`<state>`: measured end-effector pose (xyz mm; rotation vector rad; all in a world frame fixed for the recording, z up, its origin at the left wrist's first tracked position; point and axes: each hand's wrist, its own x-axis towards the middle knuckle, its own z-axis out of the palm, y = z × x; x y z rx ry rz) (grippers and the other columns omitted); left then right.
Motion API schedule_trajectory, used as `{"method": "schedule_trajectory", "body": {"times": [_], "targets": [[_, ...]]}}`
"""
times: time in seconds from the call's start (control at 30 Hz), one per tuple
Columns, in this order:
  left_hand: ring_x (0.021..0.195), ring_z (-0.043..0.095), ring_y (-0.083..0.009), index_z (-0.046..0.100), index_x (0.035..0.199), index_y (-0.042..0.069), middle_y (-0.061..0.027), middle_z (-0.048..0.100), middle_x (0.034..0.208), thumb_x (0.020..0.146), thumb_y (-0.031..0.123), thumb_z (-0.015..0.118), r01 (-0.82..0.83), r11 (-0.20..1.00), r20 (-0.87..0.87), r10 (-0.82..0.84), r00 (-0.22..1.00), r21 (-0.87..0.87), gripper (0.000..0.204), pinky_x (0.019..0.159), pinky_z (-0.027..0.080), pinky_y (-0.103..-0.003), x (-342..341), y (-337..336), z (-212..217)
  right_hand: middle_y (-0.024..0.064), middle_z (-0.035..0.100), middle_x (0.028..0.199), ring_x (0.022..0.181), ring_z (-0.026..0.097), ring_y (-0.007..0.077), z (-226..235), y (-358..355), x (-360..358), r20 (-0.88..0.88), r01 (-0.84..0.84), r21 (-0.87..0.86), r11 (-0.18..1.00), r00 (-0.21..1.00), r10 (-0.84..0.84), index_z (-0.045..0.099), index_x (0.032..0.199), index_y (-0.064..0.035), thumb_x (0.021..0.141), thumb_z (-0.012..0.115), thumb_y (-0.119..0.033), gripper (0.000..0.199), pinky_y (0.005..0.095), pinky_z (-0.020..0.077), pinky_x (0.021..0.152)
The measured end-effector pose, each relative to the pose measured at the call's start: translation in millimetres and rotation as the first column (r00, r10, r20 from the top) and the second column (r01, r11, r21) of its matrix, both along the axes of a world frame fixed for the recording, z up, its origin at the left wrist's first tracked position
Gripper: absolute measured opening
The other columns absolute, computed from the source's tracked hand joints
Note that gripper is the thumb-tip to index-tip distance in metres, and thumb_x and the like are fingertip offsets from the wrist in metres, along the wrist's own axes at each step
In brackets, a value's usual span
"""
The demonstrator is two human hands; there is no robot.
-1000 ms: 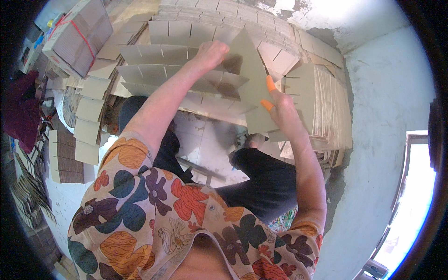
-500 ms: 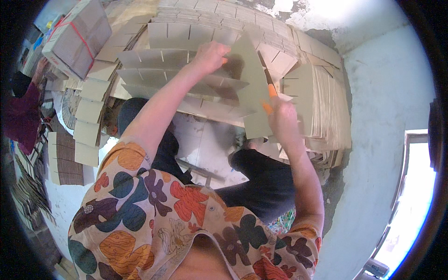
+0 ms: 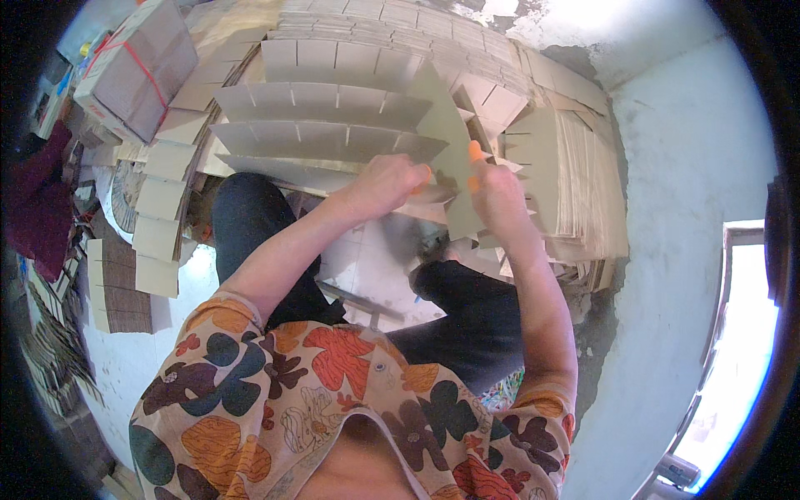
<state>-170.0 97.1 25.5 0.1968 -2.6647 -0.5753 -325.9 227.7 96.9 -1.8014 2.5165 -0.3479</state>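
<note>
Slotted cardboard strips [image 3: 325, 100] stand on edge in rows, one behind another, before me. A wider cardboard piece [image 3: 450, 133] stands crosswise at their right ends. My left hand [image 3: 387, 185], with orange covers on its fingertips, is closed at the right end of the nearest strip [image 3: 283, 172]. To the right, my right hand [image 3: 500, 200] is closed on the near part of the crosswise piece, its orange-covered thumb and finger at the edge. The slots where the pieces meet are partly hidden by the hands.
Stacks of slotted cardboard [image 3: 575, 179] lie at the right by the wall, and more sheets [image 3: 367, 25] at the back. A strapped carton [image 3: 137, 71] stands far left. Further cardboard bundles [image 3: 121, 283] are at the left. My knees are just below the work.
My left hand has come nearer to me, from the farther strips to the nearest one. My right hand has shifted slightly on the crosswise piece, which stays at the strips' right ends.
</note>
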Motion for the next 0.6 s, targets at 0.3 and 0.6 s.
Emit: {"method": "schedule_trajectory", "body": {"times": [0.3,0.6], "targets": [[0.067,0.059,-0.0347,0.055,0.076,0.006,-0.0163,0.056,0.067,0.076,0.012,0.054,-0.035,0.998,-0.078,0.038,0.996,0.043,0.007,0.057,0.046,-0.045,-1,2,-2,0.0241,0.061,0.081,0.079,0.061,0.0393,3,7,-4,-0.044,-0.003,0.207,0.978,0.999,0.013,0.052,0.109,-0.0019,0.069,0.066,-0.005,0.042,0.0467,0.0489,0.066],[0.080,0.060,-0.0300,0.061,0.094,0.007,-0.0128,0.061,0.084,0.074,0.016,0.069,-0.028,0.979,-0.101,0.049,0.994,0.201,0.024,0.068,0.049,-0.039,12,2,18,0.0182,0.064,0.095,0.086,0.062,0.0324,-30,38,-52,0.082,0.257,-0.078,0.963,0.965,-0.251,0.064,0.103,-0.0066,0.078,0.061,-0.012,0.026,0.0414,0.0495,0.073]]}}
